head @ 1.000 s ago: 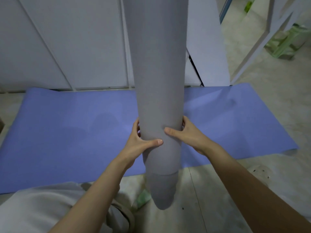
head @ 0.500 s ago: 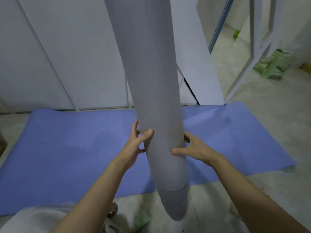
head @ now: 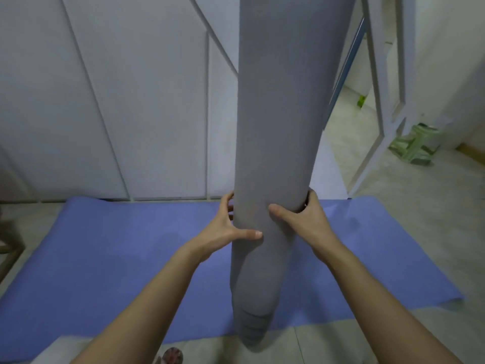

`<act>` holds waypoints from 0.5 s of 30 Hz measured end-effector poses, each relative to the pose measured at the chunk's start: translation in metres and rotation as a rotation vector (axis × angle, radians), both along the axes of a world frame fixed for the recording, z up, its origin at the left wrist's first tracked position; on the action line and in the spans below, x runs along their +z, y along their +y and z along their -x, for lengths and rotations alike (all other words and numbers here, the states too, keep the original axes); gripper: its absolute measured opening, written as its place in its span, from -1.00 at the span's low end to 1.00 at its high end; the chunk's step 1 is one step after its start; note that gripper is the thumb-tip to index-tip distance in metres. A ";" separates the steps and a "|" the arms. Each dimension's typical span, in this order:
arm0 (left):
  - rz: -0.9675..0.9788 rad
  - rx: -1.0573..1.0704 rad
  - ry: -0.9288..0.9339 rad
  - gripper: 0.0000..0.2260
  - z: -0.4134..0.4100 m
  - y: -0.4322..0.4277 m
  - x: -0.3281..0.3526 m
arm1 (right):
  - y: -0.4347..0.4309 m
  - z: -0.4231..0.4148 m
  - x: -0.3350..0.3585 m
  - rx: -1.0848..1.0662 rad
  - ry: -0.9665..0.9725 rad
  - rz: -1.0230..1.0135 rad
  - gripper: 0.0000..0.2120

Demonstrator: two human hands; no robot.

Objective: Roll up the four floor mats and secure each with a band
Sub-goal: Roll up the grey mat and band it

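A rolled grey mat [head: 278, 127] stands nearly upright in front of me, its top out of frame and its stepped lower end near the floor. My left hand [head: 225, 227] grips its left side with the thumb across the front. My right hand [head: 301, 219] clasps the right side a little higher, thumb also on the front. Behind and beneath the roll, a blue mat [head: 105, 258] lies flat and unrolled on the floor. No band is visible.
White cabinet doors [head: 118, 101] run along the far edge of the blue mat. An open doorway [head: 349, 143] lies at the right, with a green plastic stool [head: 414, 145] beyond it. A wooden frame [head: 8, 248] shows at the left edge. A sandal [head: 172, 355] is at the bottom.
The grey roll has gone from leaning to nearly upright, and both hands have re-gripped it. My view has tilted up, showing more of the cabinet doors and doorway.
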State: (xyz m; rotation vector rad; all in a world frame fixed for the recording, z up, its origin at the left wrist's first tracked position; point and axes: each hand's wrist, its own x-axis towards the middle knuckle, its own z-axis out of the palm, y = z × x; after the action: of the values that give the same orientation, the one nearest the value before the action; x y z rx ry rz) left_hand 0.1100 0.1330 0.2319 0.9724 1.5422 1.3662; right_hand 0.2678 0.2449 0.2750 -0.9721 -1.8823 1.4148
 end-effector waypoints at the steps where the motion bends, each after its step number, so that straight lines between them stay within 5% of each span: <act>1: -0.025 -0.014 -0.016 -0.14 0.001 -0.001 0.005 | 0.001 0.001 0.003 -0.003 -0.013 -0.017 -0.21; 15: -0.163 0.251 -0.166 -0.77 0.008 -0.009 0.060 | -0.014 0.026 0.019 0.208 -0.173 -0.096 -0.20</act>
State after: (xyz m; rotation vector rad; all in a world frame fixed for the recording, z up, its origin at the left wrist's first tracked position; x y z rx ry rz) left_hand 0.1021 0.1239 0.2920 0.7572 1.4816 1.7267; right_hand 0.2417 0.2311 0.2935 -0.8972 -2.2123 1.3780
